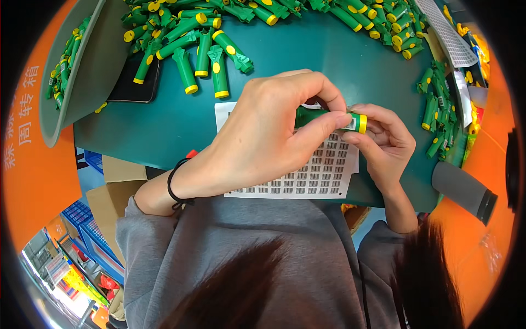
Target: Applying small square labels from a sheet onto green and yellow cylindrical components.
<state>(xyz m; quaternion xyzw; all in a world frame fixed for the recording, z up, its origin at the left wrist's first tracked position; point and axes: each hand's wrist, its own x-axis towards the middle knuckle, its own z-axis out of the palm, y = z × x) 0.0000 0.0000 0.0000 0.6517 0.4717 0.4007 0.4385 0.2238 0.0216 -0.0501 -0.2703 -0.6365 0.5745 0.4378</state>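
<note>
A green plastic tube (pixel 308 117) with a yellow end cap lies crosswise between my two hands above the table. My left hand (pixel 268 118) is closed around its left part, and the thumb presses near a small barcode sticker (pixel 350 123) next to the cap. My right hand (pixel 388 136) pinches the capped end between thumb and fingers. The tube's other end is hidden behind my left hand. Under both hands a white sheet of printed barcode stickers (pixel 320 178) lies at the table's near edge, partly covered by my left forearm.
Many similar green tubes (pixel 219 71) lie heaped along the far side of the green table (pixel 307 60), with more at the right. A black phone (pixel 137 82) rests beside a tilted grey bin (pixel 90 71) of tubes. A grey cylinder (pixel 460 189) is at the right edge.
</note>
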